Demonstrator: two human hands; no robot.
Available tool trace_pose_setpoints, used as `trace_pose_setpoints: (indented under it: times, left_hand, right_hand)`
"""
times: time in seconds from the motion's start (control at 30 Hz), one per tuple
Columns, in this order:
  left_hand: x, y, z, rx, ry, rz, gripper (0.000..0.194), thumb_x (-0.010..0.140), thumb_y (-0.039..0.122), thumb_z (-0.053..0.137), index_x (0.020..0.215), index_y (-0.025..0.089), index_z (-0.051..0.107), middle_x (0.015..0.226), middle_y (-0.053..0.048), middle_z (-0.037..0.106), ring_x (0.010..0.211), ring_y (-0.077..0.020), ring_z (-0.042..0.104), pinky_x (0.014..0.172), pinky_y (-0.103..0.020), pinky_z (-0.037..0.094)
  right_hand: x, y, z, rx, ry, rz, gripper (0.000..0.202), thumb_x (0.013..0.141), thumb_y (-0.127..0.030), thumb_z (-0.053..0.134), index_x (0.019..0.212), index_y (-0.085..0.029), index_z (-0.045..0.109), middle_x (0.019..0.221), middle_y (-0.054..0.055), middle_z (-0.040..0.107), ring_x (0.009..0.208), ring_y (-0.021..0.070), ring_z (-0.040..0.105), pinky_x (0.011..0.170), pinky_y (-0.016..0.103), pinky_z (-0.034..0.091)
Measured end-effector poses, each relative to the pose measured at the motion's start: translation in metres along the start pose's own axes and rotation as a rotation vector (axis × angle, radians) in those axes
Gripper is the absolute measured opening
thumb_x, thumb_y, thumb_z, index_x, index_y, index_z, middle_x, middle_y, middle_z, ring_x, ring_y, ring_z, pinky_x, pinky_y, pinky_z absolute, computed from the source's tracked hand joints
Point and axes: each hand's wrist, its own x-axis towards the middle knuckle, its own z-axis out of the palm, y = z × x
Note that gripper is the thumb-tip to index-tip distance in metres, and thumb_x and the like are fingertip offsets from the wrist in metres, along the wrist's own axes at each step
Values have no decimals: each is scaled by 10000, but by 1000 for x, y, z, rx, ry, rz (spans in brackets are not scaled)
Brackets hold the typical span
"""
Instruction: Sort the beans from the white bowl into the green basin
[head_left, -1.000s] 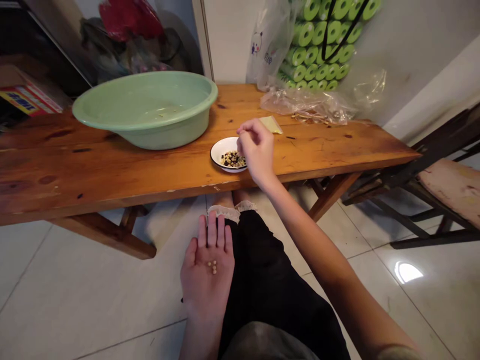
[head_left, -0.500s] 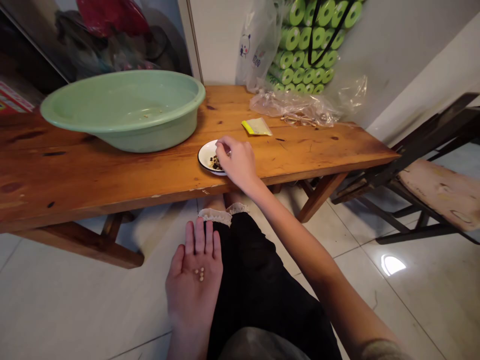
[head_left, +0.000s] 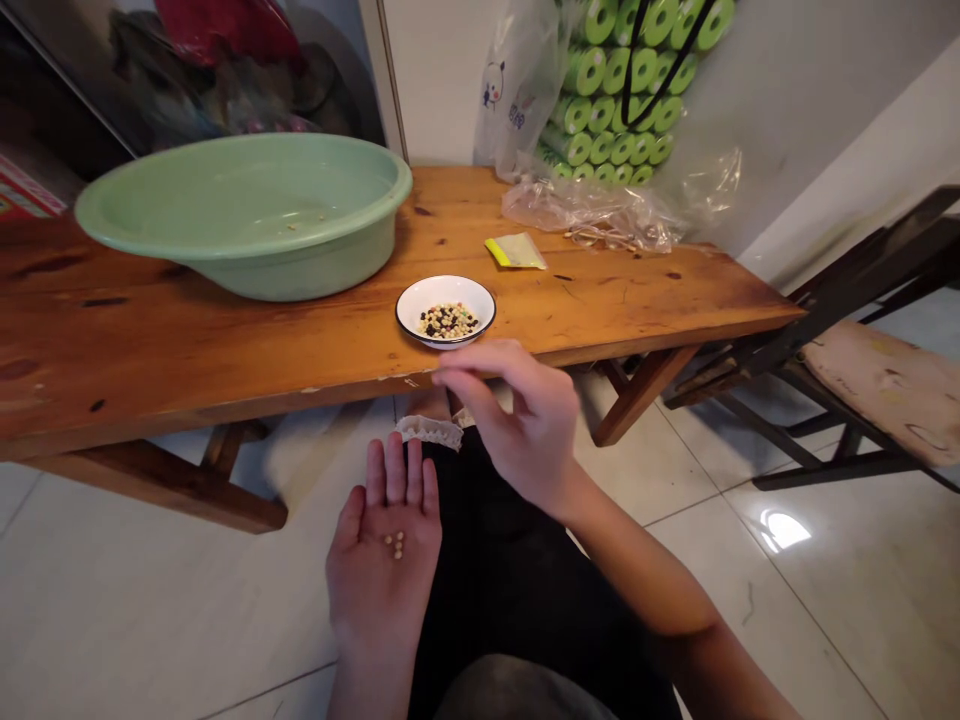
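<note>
A white dish with a dark rim [head_left: 408, 312] stands near the bench's front edge, holding a mix of pale, black and a few coloured beads [head_left: 448, 321]. My left hand [head_left: 386, 545] is palm up below the bench, fingers stretched out, with several small pale beads [head_left: 398, 545] lying on the palm. My right hand [head_left: 517, 420] is in the air just in front of the dish, thumb and forefinger pinched together. Whatever is between those fingertips is too small to make out.
A large green basin [head_left: 300, 270] stands on the wooden bench [head_left: 225, 350] at the left. Behind the dish lie a small yellow-edged packet [head_left: 516, 251] and crumpled clear plastic [head_left: 592, 215]. Green rolls [head_left: 622, 100] lean at the wall. A dark chair [head_left: 847, 390] is at the right.
My right hand has come out of the dish and back toward my left hand, still pinched. The dish and its beads are now uncovered. My left hand has barely moved.
</note>
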Motion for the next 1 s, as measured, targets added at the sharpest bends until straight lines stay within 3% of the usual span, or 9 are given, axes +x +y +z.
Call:
trace_pose_setpoints:
  times: [0.27,0.47,0.6,0.77,0.87,1.0]
  left_hand:
    - [0,-5,8,-21,25,-38,442,979,263,207,1207,179,577,1131,-70,711,1088,-191,644,865,-335,547]
    - [-4,-18,31,11,29,-127,458,968,238,209,1251,173,563,1203,-78,676,1128,-168,617,1008,-336,452]
    - [-7,-26,45,32,-63,-184,421,957,277,285,1256,171,563,1246,-79,651,1191,-171,574,1065,-318,391]
    - [-8,-30,48,35,-161,-191,406,953,295,315,1249,175,566,1266,-71,638,1235,-174,537,1099,-321,350]
    - [-9,-30,48,47,-223,-189,398,954,302,325,1231,177,583,1275,-66,634,1240,-176,533,1098,-316,350]
    - [-9,-31,48,67,-250,-186,396,956,315,324,1195,185,612,1256,-57,647,1230,-172,542,1088,-311,361]
  right_hand:
    - [-56,-28,-12,13,-252,188,130,865,-104,567,919,-160,671,788,27,629,730,115,569,691,284,478]
    - [-68,-43,-26,-80,-373,329,229,890,-106,515,1025,-223,658,799,9,557,755,128,527,673,285,454]
    - [-59,-47,-38,-87,-483,310,295,896,-88,503,1077,-272,646,764,-24,607,693,110,556,661,261,470]
    - [-55,-49,-44,-141,-441,260,230,869,-102,564,1040,-232,645,896,-1,718,783,121,669,715,240,524]
    - [-55,-51,-43,-192,-468,205,142,856,-99,581,912,-206,654,781,-3,692,691,120,640,661,250,518]
    - [-58,-50,-38,-295,-443,140,108,831,-86,577,879,-154,647,898,85,631,818,168,625,713,304,539]
